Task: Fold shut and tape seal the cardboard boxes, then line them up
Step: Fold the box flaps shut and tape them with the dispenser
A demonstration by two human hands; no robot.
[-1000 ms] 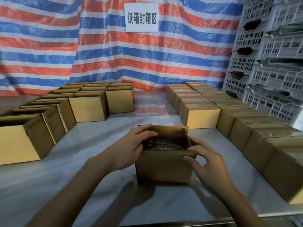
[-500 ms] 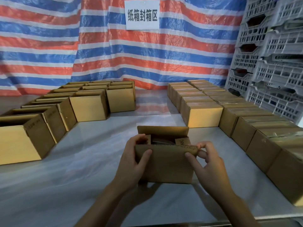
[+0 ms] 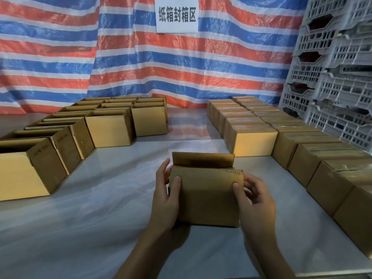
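Head view: a small cardboard box [image 3: 205,196] stands on the pale bench [image 3: 100,208], directly between the two hands and close to the person. The left hand [image 3: 165,200] grips its left side, thumb flat on the near face and fingers curled round the far corner. The right hand [image 3: 255,200] grips the right side the same way. The far flap [image 3: 203,160] stands upright behind the near panel. Open boxes [image 3: 108,131] sit well apart to the left, and closed boxes [image 3: 253,139] line the right. Grey crates [image 3: 338,77] are stacked behind those.
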